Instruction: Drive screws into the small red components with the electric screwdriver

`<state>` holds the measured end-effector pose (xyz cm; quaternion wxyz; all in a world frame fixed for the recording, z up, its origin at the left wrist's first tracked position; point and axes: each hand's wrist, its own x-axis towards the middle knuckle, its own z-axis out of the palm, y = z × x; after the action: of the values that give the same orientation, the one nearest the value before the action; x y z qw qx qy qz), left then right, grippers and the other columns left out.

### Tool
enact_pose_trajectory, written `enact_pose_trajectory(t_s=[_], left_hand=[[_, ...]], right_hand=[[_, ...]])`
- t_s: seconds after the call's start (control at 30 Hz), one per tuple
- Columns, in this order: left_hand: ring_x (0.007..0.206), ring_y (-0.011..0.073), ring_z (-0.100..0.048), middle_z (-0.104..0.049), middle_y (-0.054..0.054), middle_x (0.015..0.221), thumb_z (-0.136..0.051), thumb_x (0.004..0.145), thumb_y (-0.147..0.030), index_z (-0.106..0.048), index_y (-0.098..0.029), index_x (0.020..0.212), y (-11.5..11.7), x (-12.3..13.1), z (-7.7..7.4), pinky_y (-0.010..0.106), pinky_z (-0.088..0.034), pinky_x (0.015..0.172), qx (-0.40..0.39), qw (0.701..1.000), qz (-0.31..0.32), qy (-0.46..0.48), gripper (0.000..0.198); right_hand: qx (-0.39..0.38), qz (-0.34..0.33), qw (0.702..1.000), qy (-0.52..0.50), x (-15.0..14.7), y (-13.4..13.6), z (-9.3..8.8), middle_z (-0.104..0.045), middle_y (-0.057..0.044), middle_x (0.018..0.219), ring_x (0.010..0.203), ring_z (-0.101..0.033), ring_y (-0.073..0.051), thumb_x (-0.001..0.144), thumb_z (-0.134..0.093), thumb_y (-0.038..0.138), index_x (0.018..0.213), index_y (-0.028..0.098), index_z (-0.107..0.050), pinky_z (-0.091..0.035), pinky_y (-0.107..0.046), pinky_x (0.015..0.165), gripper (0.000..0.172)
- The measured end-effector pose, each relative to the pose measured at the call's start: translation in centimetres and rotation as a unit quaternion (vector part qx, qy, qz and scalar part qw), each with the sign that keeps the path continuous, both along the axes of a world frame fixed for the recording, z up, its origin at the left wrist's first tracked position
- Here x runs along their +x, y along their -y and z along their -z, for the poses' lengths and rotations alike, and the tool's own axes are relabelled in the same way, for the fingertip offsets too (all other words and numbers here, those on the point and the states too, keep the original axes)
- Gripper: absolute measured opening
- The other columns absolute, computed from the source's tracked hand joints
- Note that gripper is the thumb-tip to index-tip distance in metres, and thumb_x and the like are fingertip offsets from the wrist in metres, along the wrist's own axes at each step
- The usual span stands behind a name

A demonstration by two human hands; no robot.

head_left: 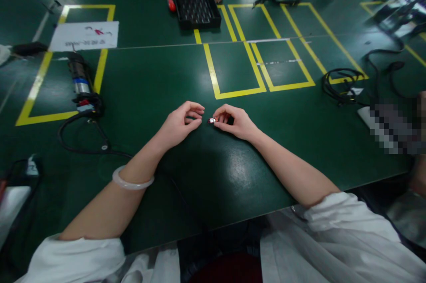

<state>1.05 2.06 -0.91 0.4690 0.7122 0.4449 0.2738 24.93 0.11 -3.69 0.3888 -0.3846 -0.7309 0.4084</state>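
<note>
Between thumb and fingers, my right hand (235, 121) pinches a small red and white part (212, 120), too small to name its kind. It is held just above or at the green tabletop (156, 74); I cannot tell whether it touches. A short gap to the left, my left hand (184, 122) has its fingers loosely curved with the thumb apart, and nothing shows in it. The fingertips of both hands point toward each other, with the small part between them. A pale bangle (132, 181) circles my left forearm.
At left a corded power tool (82, 81) lies near a printed sheet (84, 36). Across the table, another person's hands work at a black tray (197, 5), beside a red-handled tool (171, 2). Coiled black cable (344, 81) lies at right. Yellow tape (241, 92) marks rectangles.
</note>
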Motion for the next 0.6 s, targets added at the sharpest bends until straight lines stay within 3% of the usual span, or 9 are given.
enact_pose_trajectory(t_s=[0.1,0.2,0.33,0.43,0.53,0.6], left_hand=[[0.116,0.0270,-0.062,-0.061,0.014,0.133,-0.065,0.088,-0.040,-0.059,-0.018,0.130,-2.2,-3.7,-1.7,0.042,-0.050,0.102,0.104,0.982,-0.051,-0.150,0.048],[0.134,0.0350,-0.049,-0.052,0.021,0.143,-0.061,0.090,-0.045,-0.051,-0.009,0.142,-3.8,-8.6,-3.5,0.051,-0.037,0.117,0.163,0.910,-0.144,-0.354,0.064],[0.145,0.0477,-0.030,-0.030,0.029,0.160,-0.050,0.089,-0.070,-0.032,-0.001,0.151,-4.4,-14.8,-4.8,0.063,-0.031,0.116,0.088,0.818,-0.252,-0.510,0.095],[0.140,0.0482,-0.038,-0.033,0.029,0.158,-0.046,0.082,-0.082,-0.030,-0.001,0.152,-4.9,-18.0,-4.6,0.060,-0.038,0.110,-0.027,0.774,-0.289,-0.562,0.108],[0.121,0.0440,-0.054,-0.050,0.025,0.142,-0.048,0.080,-0.082,-0.042,-0.004,0.146,-5.6,-19.6,-3.9,0.054,-0.048,0.098,-0.096,0.767,-0.276,-0.571,0.102],[0.116,0.0431,-0.053,-0.052,0.027,0.133,-0.048,0.080,-0.081,-0.043,0.000,0.143,-5.8,-20.0,-3.4,0.056,-0.048,0.095,-0.058,0.792,-0.243,-0.557,0.102]], right_hand=[[-0.005,-0.004,1.000,-0.005,0.1,0.0,0.1,-0.068,-0.001,0.085,0.070,-0.059,-0.012,0.089,-0.070,0.029,0.101,0.017,-0.065,-0.048,-0.026,0.067,0.018],[-0.010,-0.006,1.000,-0.006,0.1,-0.1,0.2,-0.065,0.000,0.081,0.068,-0.057,-0.011,0.089,-0.070,0.030,0.101,0.017,-0.065,-0.048,-0.026,0.067,0.018],[-0.007,-0.002,1.000,-0.012,0.1,-0.1,0.2,-0.065,0.000,0.081,0.068,-0.056,-0.011,0.089,-0.071,0.030,0.101,0.017,-0.065,-0.048,-0.026,0.066,0.019],[-0.008,0.002,1.000,-0.019,0.1,-0.1,0.2,-0.064,0.000,0.080,0.067,-0.055,-0.011,0.089,-0.070,0.032,0.101,0.017,-0.065,-0.048,-0.026,0.066,0.020],[-0.013,0.010,1.000,-0.024,0.1,-0.1,0.2,-0.063,0.001,0.079,0.066,-0.055,-0.011,0.089,-0.070,0.033,0.101,0.017,-0.065,-0.048,-0.025,0.065,0.020],[-0.017,0.014,0.999,-0.028,0.2,0.0,0.2,-0.062,0.001,0.078,0.065,-0.054,-0.010,0.089,-0.070,0.034,0.101,0.018,-0.065,-0.047,-0.025,0.064,0.021]])
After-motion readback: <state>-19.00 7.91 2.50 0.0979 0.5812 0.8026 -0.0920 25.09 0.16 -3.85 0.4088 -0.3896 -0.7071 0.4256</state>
